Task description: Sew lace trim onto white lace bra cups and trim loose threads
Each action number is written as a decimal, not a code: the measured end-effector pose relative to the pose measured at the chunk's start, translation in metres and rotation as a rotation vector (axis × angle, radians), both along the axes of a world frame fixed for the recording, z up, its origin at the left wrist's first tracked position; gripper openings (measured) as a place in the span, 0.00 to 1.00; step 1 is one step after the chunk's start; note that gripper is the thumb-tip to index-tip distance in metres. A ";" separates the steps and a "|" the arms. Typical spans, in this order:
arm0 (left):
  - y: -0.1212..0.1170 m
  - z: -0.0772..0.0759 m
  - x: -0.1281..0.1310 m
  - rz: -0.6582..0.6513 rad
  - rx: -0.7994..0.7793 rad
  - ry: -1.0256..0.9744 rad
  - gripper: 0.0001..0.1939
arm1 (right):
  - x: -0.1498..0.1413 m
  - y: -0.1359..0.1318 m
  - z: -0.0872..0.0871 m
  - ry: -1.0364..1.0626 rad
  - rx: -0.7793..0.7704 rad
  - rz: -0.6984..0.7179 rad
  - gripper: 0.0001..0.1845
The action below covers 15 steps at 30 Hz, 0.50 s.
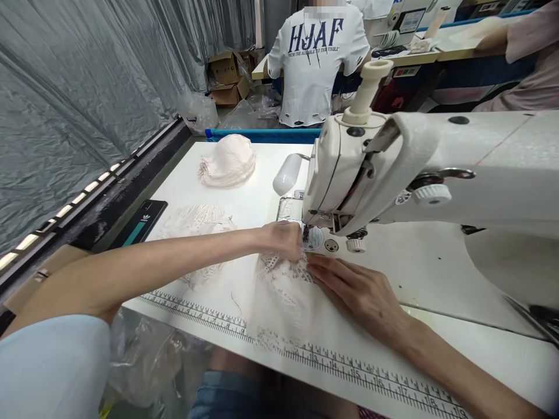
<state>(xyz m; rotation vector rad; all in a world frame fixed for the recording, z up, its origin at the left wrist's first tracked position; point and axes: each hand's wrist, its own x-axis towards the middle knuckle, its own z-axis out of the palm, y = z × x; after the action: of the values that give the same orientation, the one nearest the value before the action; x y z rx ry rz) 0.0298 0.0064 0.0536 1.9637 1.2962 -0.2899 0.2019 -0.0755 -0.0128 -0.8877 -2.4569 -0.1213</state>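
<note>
A piece of pale lace fabric (283, 299) lies on the white sewing table, its upper end near the needle area of the white sewing machine (340, 174). Bent into a fist, my left hand (283, 240) grips the fabric's upper edge just left of the presser foot. My right hand (356, 285) rests on the other side with its fingers stretched out, fingertips touching the fabric's right edge; its thumb is hidden. Another lace piece (198, 224) lies partly under my left forearm. The fabric right under the needle is hidden by my left hand.
Farther back on the table sits a pale fabric bundle (229, 160), near a white lamp-like part (287, 174). A dark phone-like object (138, 224) lies at the left edge. A printed ruler (349, 369) runs along the front edge. Two people sit at tables beyond.
</note>
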 end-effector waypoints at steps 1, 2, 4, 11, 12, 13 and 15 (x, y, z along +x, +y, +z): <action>0.000 0.000 0.000 -0.003 0.001 0.004 0.11 | 0.000 0.000 -0.001 -0.003 0.008 0.007 0.13; 0.000 0.000 0.000 -0.005 0.004 0.008 0.11 | 0.000 0.000 -0.001 -0.007 0.018 0.013 0.13; 0.000 -0.001 0.000 -0.004 0.001 0.012 0.12 | 0.001 -0.001 -0.001 -0.025 0.039 0.022 0.13; 0.000 0.000 0.000 -0.019 -0.018 0.056 0.10 | 0.004 -0.001 0.000 -0.111 0.104 0.078 0.16; 0.000 0.002 0.001 -0.032 -0.045 0.070 0.09 | 0.004 -0.001 0.000 -0.113 0.111 0.077 0.16; 0.002 0.004 0.002 -0.048 -0.067 0.083 0.09 | 0.004 -0.001 -0.001 -0.115 0.116 0.074 0.16; 0.007 0.008 0.002 -0.094 -0.085 0.114 0.08 | 0.003 -0.001 -0.002 -0.117 0.119 0.067 0.16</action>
<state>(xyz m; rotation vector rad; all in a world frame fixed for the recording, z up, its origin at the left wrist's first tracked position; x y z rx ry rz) 0.0320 0.0132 0.0618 1.9628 1.2427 -0.5014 0.2050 -0.0764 -0.0147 -0.7663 -2.5540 -0.3006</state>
